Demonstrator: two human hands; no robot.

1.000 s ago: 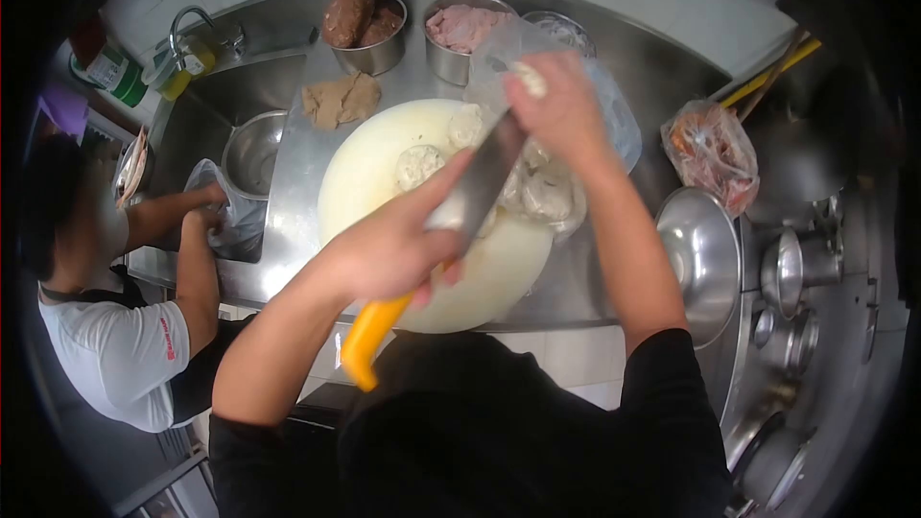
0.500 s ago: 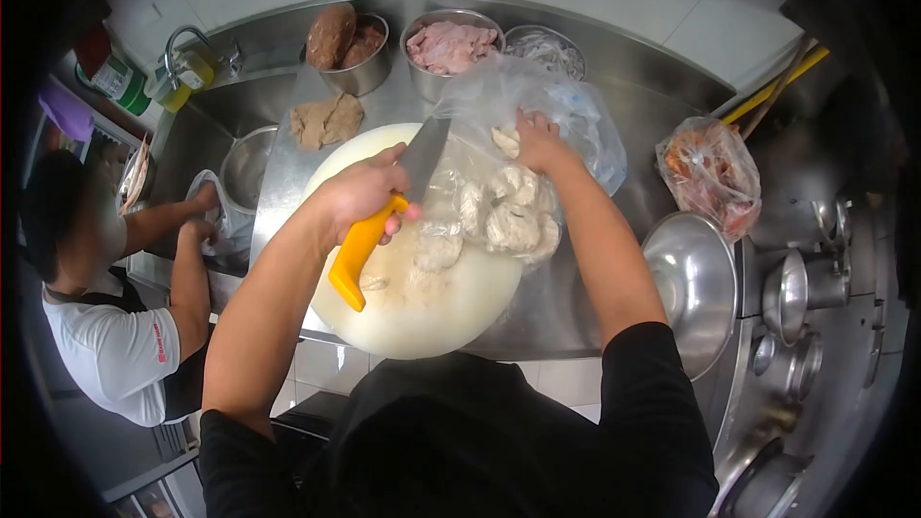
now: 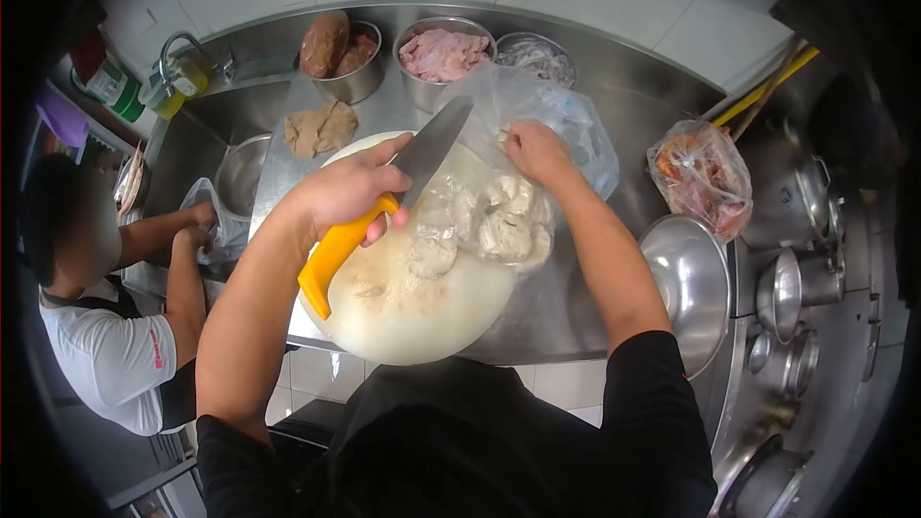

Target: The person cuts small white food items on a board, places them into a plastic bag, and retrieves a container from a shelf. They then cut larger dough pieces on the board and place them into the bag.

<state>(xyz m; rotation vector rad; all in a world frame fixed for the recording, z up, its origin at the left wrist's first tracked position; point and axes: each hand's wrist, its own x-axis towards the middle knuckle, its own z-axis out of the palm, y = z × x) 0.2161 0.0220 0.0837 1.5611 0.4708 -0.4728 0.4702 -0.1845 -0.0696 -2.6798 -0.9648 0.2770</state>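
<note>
My left hand (image 3: 350,194) grips a large knife (image 3: 436,149) by its yellow handle, the blade pointing up and to the right over a round white cutting board (image 3: 422,312). On the board's right side lies a clear plastic bag (image 3: 470,91) with pale, lumpy pieces (image 3: 508,221) in it. My right hand (image 3: 539,152) is closed at the upper part of this bag, with a small pale bit at its fingertips. Whether it pinches the bag or a piece I cannot make out. Brownish residue marks the board below the bag.
Metal pots with meat (image 3: 443,56) stand along the back, a brown cloth (image 3: 319,129) before them. At right are a bagged orange-red food (image 3: 700,177) and a steel bowl (image 3: 686,288). A co-worker (image 3: 115,345) holds a bag by the sink (image 3: 201,120) at left.
My right hand has drawn its spread fingers together and turned over the bag. The knife and my left hand have shifted slightly left, with the blade now more fully in view.
</note>
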